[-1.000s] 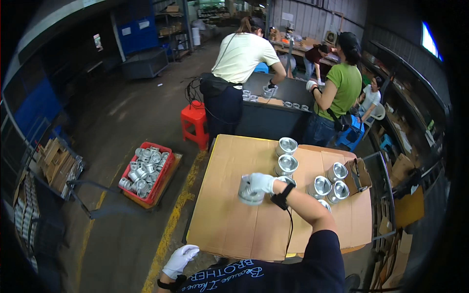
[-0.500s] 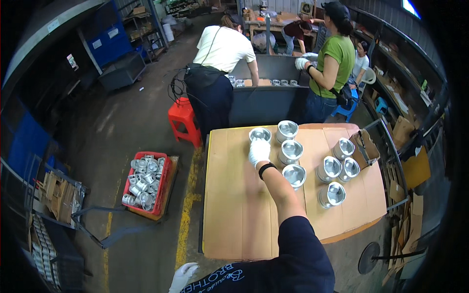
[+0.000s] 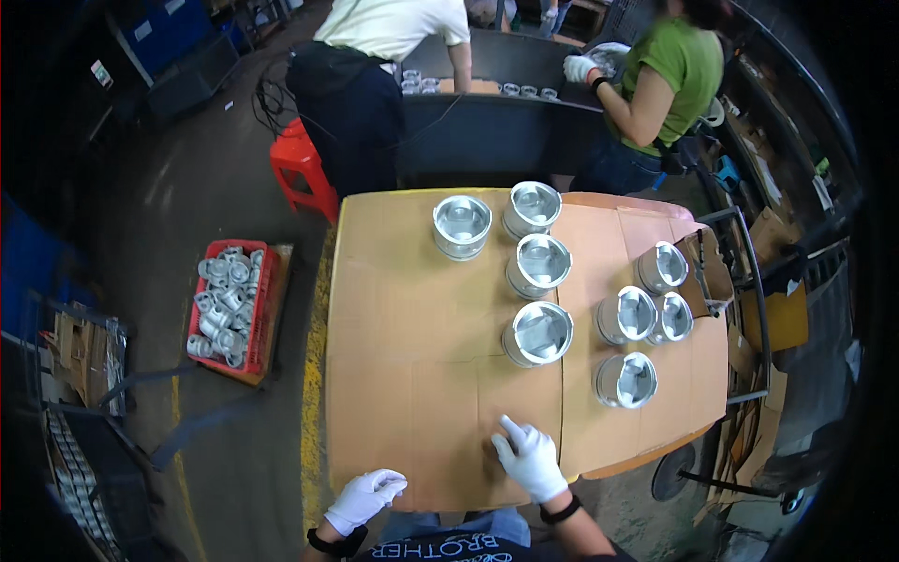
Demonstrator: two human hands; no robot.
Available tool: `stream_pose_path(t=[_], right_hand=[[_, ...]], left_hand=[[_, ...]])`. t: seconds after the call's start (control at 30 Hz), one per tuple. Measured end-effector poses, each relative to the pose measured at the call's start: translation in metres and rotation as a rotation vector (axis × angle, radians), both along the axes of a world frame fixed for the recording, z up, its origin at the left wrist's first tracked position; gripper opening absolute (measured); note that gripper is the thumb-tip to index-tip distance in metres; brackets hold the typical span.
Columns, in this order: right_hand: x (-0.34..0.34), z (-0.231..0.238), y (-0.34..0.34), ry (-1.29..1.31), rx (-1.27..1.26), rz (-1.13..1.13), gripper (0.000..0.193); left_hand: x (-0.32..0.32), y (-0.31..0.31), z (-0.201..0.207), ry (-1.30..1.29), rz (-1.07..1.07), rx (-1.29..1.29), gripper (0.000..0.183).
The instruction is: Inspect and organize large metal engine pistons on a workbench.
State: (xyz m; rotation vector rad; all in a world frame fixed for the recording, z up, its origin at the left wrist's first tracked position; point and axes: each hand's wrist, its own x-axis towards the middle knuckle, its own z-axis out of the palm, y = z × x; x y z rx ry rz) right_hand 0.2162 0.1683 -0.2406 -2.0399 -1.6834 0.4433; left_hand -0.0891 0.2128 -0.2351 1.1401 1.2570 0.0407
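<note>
Both my hands wear white gloves over the near part of the cardboard-covered table. My right hand holds nothing; its index finger points forward and its thumb stands apart. At the near left corner, my left hand hovers with fingers loosely stretched and nothing in it. Silver metal pistons stand upright on the cardboard, crowns up. One piston stands far left, beside a column of a far piston, a middle piston and a nearer piston, the nearest to my right hand. Several more, including one piston, stand at the right.
A small open cardboard box is at the table's right edge, near a metal frame. Left on the floor lies a red crate of pistons. A red stool and two people, one in a green shirt, are beyond the table by a dark bin.
My right hand has let go of the far left piston and drawn back to the near side. My left hand has come up to the table's near edge. The view has shifted.
</note>
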Motion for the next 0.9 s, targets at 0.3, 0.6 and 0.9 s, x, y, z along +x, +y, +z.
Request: stream_pose_path(t=[0.3,0.6,0.9], right_hand=[[0.04,-0.014,-0.003,0.171,-0.227,0.001,0.03],[0.057,-0.021,-0.001,0.404,-0.309,-0.087,0.023],[0.055,-0.013,-0.017,0.389,-0.244,0.059,0.035]], left_hand=[[0.061,0.024,-0.01,0.146,0.317,-0.441,0.041],[0.067,0.037,-0.017,0.131,0.359,-0.529,0.047],[0.06,0.034,-0.025,0.095,0.264,-0.412,0.049]])
